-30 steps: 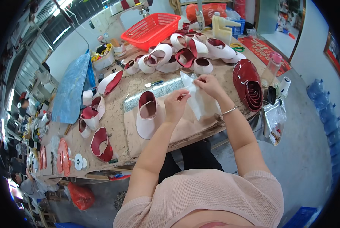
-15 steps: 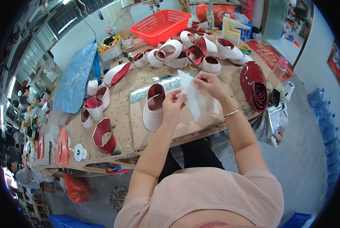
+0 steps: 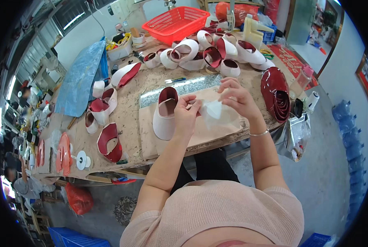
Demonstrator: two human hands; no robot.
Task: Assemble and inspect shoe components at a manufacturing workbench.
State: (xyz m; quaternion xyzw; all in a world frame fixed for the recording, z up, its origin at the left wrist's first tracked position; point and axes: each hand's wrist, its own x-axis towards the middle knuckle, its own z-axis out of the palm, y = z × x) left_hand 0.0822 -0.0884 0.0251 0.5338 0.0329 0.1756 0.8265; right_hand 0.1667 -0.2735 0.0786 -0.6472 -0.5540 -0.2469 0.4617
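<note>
Above the work board (image 3: 217,129), a thin, translucent white sheet (image 3: 212,110) hangs between my hands, blurred by motion. Its near edge meets the fingertips of my left hand (image 3: 186,112), which is closed in a pinch on it. My right hand (image 3: 238,99) is just right of the sheet, its fingers bent and apart, with nothing visible in them. Close by my left hand, a white shoe upper (image 3: 164,123) with dark red lining lies on the board, toe toward me. Whether a smaller piece is also in my left fingers is hidden.
Several white and red shoe uppers (image 3: 186,52) are heaped at the back, before a red plastic basket (image 3: 175,24). More uppers (image 3: 110,142) lie to the left. A stack of glossy dark red pieces (image 3: 274,94) and a clear bottle (image 3: 301,80) stand right.
My right hand has let go of the sheet, its fingers spreading and moving slightly right. The sheet has swung lower and turned, now bunched by my left fingertips. My left hand stays nearly in place.
</note>
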